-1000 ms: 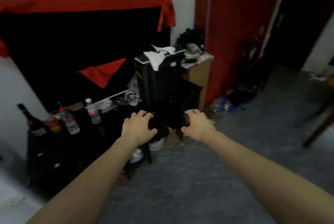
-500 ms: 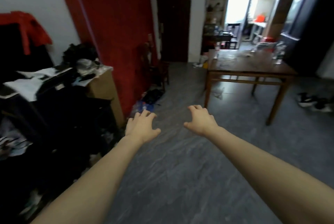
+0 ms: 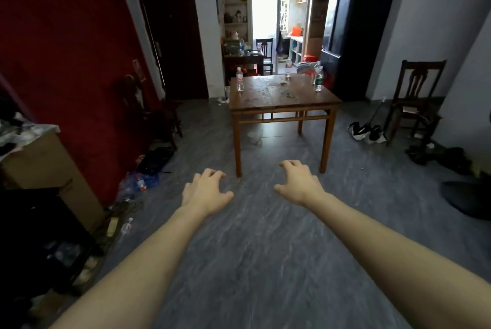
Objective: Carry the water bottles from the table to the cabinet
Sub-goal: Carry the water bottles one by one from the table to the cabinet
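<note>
Both hands are empty: left hand (image 3: 206,190) and right hand (image 3: 297,181) extend forward, fingers loosely curled. Clear plastic water bottles stand upright on the wooden desk (image 3: 281,101): red-labelled bottle (image 3: 240,79) at its left edge, green-labelled bottle (image 3: 318,79) at its right, third bottle (image 3: 288,67) at the far edge.

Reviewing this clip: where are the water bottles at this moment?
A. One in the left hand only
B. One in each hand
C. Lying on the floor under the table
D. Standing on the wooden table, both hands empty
D. The bottles stand upright on the wooden table, while the left hand and right hand hover over the floor with loosely curled fingers, holding nothing.
</note>
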Action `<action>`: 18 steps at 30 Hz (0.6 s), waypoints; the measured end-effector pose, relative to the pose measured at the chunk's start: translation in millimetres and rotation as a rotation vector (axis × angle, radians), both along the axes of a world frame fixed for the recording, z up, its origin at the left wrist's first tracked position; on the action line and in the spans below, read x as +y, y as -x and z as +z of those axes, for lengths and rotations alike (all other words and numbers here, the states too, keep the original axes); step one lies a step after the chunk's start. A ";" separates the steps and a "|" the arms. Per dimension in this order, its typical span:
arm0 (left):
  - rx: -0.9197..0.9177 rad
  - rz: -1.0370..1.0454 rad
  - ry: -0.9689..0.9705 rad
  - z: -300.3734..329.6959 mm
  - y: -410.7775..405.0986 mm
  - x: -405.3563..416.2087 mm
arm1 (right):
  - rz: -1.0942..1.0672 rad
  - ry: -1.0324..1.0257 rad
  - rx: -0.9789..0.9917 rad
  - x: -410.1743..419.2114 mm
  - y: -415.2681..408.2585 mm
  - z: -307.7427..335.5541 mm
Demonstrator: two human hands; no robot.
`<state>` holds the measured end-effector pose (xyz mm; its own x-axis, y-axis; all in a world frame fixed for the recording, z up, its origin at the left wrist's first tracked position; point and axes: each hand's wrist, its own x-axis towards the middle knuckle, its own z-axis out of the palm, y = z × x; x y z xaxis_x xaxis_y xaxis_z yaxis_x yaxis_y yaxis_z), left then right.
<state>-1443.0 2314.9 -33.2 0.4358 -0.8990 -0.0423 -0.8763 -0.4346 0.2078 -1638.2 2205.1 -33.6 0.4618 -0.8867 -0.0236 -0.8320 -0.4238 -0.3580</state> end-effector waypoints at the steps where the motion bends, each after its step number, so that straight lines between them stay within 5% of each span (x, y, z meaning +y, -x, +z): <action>1: -0.002 -0.004 -0.003 -1.0 -1.6 -10.4 | -0.004 -0.011 0.003 -9.0 -0.7 -4.9; 9: 0.135 0.052 0.020 -19.6 -54.4 -108.4 | -0.001 -0.002 -0.003 -99.9 -54.3 -17.5; 18: 0.073 0.032 0.014 1.5 -160.9 -255.0 | -0.016 -0.020 -0.095 -245.7 -144.3 12.8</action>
